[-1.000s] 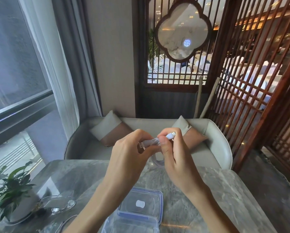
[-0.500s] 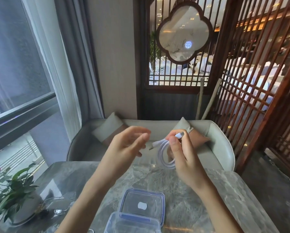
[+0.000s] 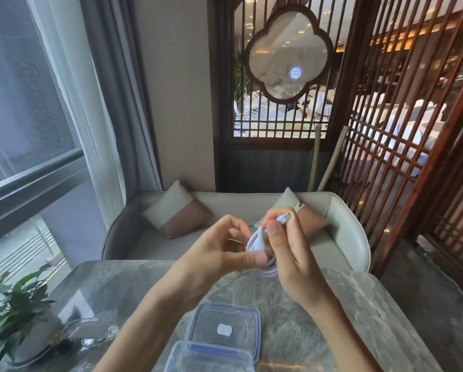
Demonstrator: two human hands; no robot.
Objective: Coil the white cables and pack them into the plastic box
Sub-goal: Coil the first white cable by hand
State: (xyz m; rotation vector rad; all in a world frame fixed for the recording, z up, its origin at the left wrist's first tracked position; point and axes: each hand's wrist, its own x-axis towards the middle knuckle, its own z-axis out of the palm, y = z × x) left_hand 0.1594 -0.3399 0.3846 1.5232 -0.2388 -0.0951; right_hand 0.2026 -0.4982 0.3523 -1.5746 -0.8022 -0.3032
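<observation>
Plastic box (image 3: pixel 225 328) sits open on the bench (image 3: pixel 359 318) nearest me, and above it the right hand (image 3: pixel 292 253) grip pinches the coiled white cable (image 3: pixel 255 241) while the left hand (image 3: pixel 219 253) thumb presses the loops, so I'd keep them squeezed flat before lowering.

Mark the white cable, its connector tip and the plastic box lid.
white cable (image 3: pixel 255 242), head view, on the coiled loops between the hands.
connector tip (image 3: pixel 285 217), head view, on the plug end.
plastic box lid (image 3: pixel 211 318), head view, on its clear panel.
</observation>
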